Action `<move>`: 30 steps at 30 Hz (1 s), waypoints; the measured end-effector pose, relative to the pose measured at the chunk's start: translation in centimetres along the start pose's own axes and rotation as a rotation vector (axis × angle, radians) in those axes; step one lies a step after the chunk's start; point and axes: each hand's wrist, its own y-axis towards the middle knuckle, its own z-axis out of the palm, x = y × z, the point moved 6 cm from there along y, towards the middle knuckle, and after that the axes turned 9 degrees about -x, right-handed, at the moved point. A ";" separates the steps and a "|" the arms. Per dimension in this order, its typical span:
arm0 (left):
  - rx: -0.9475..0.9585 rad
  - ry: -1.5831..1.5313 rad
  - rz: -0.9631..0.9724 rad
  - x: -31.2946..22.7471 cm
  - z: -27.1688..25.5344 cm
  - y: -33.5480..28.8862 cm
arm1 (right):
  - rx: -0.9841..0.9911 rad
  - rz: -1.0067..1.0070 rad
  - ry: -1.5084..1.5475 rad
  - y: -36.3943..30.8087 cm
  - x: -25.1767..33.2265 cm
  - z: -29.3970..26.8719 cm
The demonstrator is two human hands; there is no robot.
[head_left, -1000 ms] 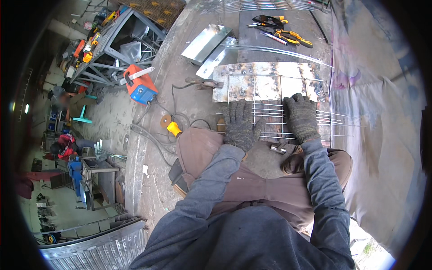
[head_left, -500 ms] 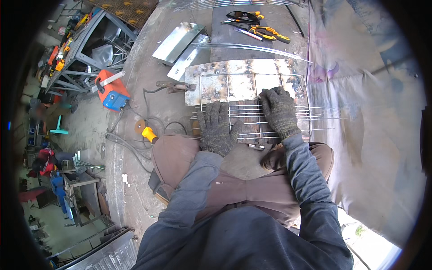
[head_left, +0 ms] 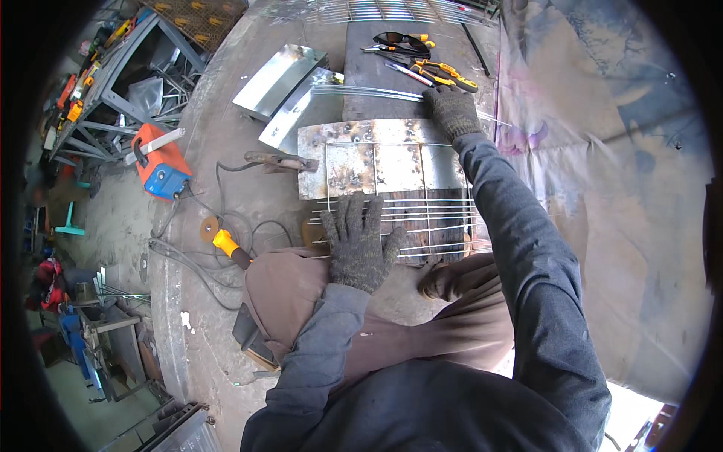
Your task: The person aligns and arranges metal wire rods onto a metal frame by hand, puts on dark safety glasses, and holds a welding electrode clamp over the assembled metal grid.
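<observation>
Our left hand (head_left: 356,247) lies open, fingers spread on the wire grid (head_left: 426,200), probably steadying it over the metal plate's (head_left: 399,166) near edge; our right hand (head_left: 453,111) curls over loose rods (head_left: 361,91), though we cannot tell whether its fingers grip them

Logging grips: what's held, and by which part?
The grey-gloved right hand covers thin silvery metal rods toward their right ends; whether gripped, I can't tell. The gloved left hand lies spread on a silvery wire grid, holding nothing.
</observation>
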 end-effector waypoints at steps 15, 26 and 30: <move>-0.037 -0.093 0.048 0.0 -0.4 -0.3 | 0.153 -0.261 -0.222 2.0 2.4 -0.4; -0.206 -0.142 0.098 1.5 -0.9 -0.6 | -0.188 -0.127 0.669 -10.9 3.8 -9.2; -0.267 -0.087 0.011 2.0 -3.0 0.1 | -0.284 -0.198 0.802 -16.8 5.2 -10.7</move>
